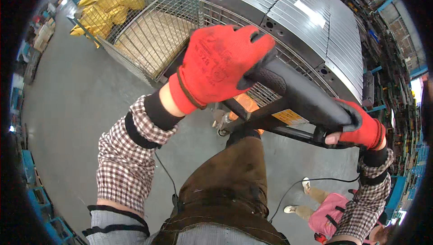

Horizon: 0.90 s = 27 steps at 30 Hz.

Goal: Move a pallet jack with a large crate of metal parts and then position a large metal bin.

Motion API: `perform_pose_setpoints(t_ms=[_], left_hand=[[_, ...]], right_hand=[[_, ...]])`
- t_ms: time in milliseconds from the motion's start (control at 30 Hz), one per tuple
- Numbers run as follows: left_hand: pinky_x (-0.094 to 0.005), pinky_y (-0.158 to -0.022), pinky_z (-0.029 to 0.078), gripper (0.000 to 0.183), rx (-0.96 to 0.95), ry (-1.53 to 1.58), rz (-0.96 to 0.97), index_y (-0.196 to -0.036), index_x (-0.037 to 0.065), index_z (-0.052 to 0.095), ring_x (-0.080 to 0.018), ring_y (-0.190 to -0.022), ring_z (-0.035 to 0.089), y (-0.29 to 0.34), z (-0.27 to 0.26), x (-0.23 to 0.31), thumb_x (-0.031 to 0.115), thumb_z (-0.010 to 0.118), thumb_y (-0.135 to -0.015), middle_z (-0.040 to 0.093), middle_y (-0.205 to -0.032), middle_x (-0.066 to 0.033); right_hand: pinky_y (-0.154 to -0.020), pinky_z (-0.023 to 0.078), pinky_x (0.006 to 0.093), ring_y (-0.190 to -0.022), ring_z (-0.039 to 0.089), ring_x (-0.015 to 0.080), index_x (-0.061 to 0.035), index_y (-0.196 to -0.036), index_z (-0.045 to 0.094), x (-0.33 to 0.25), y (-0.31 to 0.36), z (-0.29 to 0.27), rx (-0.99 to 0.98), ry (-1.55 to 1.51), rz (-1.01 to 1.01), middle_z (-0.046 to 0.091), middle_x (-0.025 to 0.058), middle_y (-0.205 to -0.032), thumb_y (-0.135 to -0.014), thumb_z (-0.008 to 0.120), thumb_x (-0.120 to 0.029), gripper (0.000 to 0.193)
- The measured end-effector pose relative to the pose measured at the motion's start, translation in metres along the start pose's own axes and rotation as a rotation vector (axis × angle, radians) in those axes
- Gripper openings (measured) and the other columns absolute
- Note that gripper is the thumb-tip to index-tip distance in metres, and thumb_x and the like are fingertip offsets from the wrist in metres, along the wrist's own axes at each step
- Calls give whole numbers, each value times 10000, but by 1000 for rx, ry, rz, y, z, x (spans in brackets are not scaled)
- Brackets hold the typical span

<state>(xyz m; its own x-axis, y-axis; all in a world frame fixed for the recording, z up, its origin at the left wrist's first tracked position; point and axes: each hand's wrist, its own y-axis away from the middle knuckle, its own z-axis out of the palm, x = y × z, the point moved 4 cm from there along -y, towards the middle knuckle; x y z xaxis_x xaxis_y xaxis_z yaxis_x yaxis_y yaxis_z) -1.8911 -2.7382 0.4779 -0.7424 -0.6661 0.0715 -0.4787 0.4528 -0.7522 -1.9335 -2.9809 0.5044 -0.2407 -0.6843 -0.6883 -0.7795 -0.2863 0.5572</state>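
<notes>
A black pallet jack handle [311, 96] slants across the middle of the view, with a yellow label on its lower frame. My left hand [221, 62], in a red glove with dark fingertips, is closed round the handle's upper left end. At the lower right end, my right hand [363, 128] wraps the grip in a matching glove, its bare thumb tip showing by the lever. Part of the jack's orange body [246, 103] and a small wheel show below the handle. Checked sleeves cover both my forearms.
Ahead stands a wire cage piled with long grey metal panels [288, 10]. Another wire cage [153, 33] at its left holds a tan sheet; yellow wrapped bundles [106, 10] lie beyond. A person in pink [327, 211] is at the lower right. Racks [397, 73] line the right side.
</notes>
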Motion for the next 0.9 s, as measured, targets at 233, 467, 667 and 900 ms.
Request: perform_pose_setpoints(t_ms=[233, 467, 667, 900], left_hand=[[-342, -611, 437, 519, 404, -105, 269, -991, 123, 559, -291, -735, 560, -3, -11, -13, 215, 705, -502, 580, -842, -88], [-352, -617, 446, 513, 147, -32, 113, -993, 147, 529, -266, -735, 565, -5, 14, -12, 238, 697, -517, 572, -815, -58], [-368, -585, 452, 470, 144, -31, 156, -952, 136, 517, -271, -712, 573, -13, 3, 8, 224, 691, -523, 568, -773, -57], [-379, -528, 461, 319, 175, -103, 146, -822, 148, 545, -249, -682, 602, -19, 0, 14, 209, 677, -537, 578, -709, -43]], right_hand=[[-752, 426, 273, -913, 532, 147, 25, -1202, 406, -5, -2, -9, 374, 118, -336, 536, 109, -1058, -567, 735, -296, 784], [-756, 440, 297, -877, 542, 153, 5, -1105, 488, 63, -37, -73, -34, 71, -365, 555, 105, -1011, -766, 631, -278, 464], [-739, 451, 292, -837, 542, 108, -4, -1135, 443, 79, -54, -74, -519, 313, -33, 572, 73, -956, -678, 721, -156, 556], [-664, 470, 278, -772, 562, 124, 10, -1055, 491, 43, -30, -56, -202, 221, -12, 592, 79, -902, -651, 693, -49, 455]])
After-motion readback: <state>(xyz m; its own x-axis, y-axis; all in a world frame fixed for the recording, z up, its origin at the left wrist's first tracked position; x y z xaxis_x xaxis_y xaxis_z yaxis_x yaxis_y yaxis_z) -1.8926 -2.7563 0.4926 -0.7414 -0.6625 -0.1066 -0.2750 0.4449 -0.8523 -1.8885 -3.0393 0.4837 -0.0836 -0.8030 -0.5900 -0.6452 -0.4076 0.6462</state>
